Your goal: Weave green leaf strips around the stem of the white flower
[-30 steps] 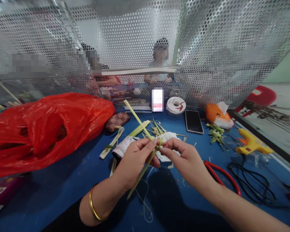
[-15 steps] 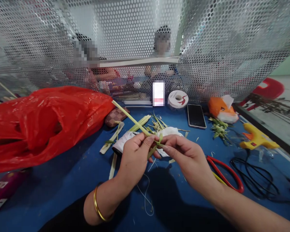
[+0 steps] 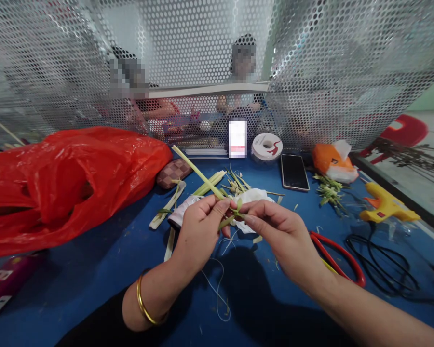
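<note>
My left hand point(image 3: 201, 230) pinches a pale green plant stalk point(image 3: 197, 171) between thumb and fingers; its long end slants up and to the left. Narrow green leaf strips point(image 3: 237, 210) cross in a small knot-like cluster between my two hands. On the right side of that cluster, my right hand point(image 3: 275, 230) grips a leaf end with thumb and forefinger. Just beyond the hands lie a crumpled white cloth or tissue point(image 3: 255, 195), cut green stalks point(image 3: 211, 183) and thin stem trimmings point(image 3: 235, 180). Thin pale thread point(image 3: 219, 289) curls on the blue table below.
A red plastic bag point(image 3: 68, 183) covers the left. Along the back are a lit phone point(image 3: 237, 138), a ribbon spool point(image 3: 266, 146), a dark phone point(image 3: 294, 172) and an orange tissue pack point(image 3: 331, 161). Right are a yellow glue gun point(image 3: 386, 203) and red-handled tool point(image 3: 342, 260). People sit behind perforated sheeting.
The leaf cluster has turned slightly and its crossing shows more openly between the hands. Both hands stay in nearly the same place, still pinching.
</note>
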`<state>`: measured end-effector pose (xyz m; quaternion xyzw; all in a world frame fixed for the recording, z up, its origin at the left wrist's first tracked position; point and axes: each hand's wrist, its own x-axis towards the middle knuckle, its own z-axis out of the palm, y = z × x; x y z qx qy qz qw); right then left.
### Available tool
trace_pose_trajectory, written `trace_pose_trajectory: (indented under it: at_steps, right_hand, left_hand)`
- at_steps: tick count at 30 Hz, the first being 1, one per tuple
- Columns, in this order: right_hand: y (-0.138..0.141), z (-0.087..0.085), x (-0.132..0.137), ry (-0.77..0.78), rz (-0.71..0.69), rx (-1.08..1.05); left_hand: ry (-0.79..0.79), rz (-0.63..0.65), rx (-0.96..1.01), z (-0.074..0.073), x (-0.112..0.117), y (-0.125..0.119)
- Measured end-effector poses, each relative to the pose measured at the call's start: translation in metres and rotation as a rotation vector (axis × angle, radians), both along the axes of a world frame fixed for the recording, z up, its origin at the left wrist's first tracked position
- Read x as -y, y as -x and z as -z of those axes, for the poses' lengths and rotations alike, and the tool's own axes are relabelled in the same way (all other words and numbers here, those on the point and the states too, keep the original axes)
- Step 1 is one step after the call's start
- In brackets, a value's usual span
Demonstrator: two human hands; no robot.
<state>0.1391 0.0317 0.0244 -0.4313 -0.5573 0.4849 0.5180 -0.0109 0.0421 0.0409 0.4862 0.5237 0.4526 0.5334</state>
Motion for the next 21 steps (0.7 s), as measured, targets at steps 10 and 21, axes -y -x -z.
trace_pose_trajectory:
  at_steps: [10,21]
  right_hand:
    - [0.008,0.006,-0.002,0.411,-0.017,-0.358]
    - [0.011,0.011,0.001,0.333,0.108,-0.434]
  left_hand:
    - [-0.209,-0.01,-0.251,0.005,0.008,-0.007]
    - [-0.311,0.033,-0.42,0.013,0.013,-0.008]
